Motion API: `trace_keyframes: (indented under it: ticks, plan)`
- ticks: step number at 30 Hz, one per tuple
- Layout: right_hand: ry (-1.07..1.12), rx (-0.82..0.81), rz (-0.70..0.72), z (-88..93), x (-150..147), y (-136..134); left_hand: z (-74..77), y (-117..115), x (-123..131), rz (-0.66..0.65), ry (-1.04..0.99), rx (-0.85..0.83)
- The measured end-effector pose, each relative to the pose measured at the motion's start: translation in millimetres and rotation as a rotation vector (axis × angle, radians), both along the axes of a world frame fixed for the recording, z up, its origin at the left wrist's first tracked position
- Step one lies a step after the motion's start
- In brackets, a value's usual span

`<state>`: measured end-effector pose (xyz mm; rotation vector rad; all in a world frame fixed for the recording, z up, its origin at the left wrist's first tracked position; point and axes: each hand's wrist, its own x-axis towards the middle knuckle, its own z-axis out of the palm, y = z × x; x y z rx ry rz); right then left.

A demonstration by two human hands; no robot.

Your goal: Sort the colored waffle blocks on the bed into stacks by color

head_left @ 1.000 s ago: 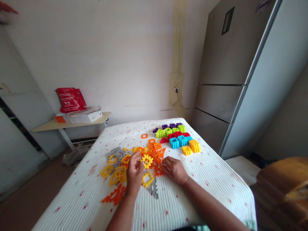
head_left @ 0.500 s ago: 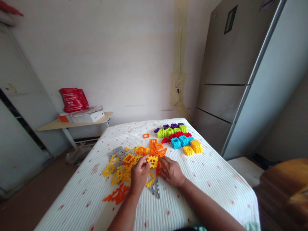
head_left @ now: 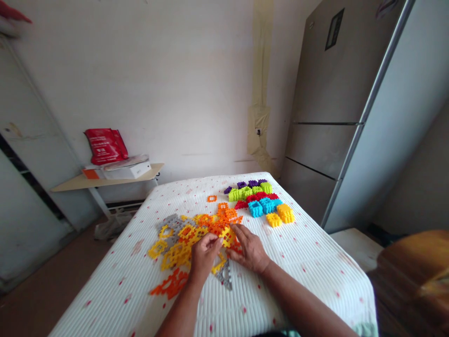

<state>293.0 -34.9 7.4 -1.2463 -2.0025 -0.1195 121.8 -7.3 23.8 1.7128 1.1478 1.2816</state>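
Between my two hands is a yellow square piece (head_left: pixel 227 237), tilted, with a cross of bars inside. The fingertips of my left hand (head_left: pixel 204 254) are pinched at its left edge. My right hand (head_left: pixel 249 249) has its thumb and fingers around the right side of the same piece. Under and left of my hands lies a loose heap of yellow pieces (head_left: pixel 178 252), with grey pieces (head_left: pixel 170 221) at its far left and orange pieces (head_left: pixel 227 214) at its far side. A grey triangular piece (head_left: pixel 225 276) lies just below my hands.
Stacks of yellow (head_left: pixel 286 213), blue (head_left: pixel 256 209), red (head_left: pixel 242 204), green (head_left: pixel 266 187) and purple pieces (head_left: pixel 252 183) stand at the back right of the cloth-covered table (head_left: pixel 301 290). A lone orange square (head_left: pixel 212 198) lies behind the heap. Orange pieces (head_left: pixel 171 283) lie front left.
The yellow square has moved slightly right and turned to a tilt. My right hand's fingers have spread around it, and my left hand has shifted a little right.
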Motion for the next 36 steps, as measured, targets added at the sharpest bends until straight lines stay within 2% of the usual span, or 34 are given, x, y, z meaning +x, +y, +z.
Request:
trace_keyframes:
  ticks: [9, 17, 20, 23, 28, 32, 36]
  plan:
    - [-0.055, 0.157, 0.039, 3.1, 1.4, -1.2, 0.4, -1.7, -0.2, -0.031, -0.022, -0.031]
    - [0.006, 0.164, 0.048, 9.3, 3.3, -4.1, -6.8, 3.9, -2.6, 0.003, 0.001, 0.000]
    - [0.069, 0.215, -0.094, 9.0, 21.8, 0.6, -11.0, 7.6, -9.0, 0.096, 0.036, 0.102]
    - [0.116, 0.232, -0.367, 6.4, 53.9, 5.7, -13.1, 10.0, -14.9, 0.180, 0.092, 0.205]
    - [0.100, 0.065, -0.716, 3.1, 97.8, 5.2, -11.2, 8.9, -16.4, 0.206, 0.170, 0.308]
    - [0.076, -0.136, -0.854, 7.6, 102.8, 2.0, -10.8, 8.6, -15.7, 0.214, 0.185, 0.345]
    - [0.050, -0.266, -0.894, 12.5, 100.2, 2.5, -12.2, 9.3, -16.2, 0.215, 0.194, 0.342]
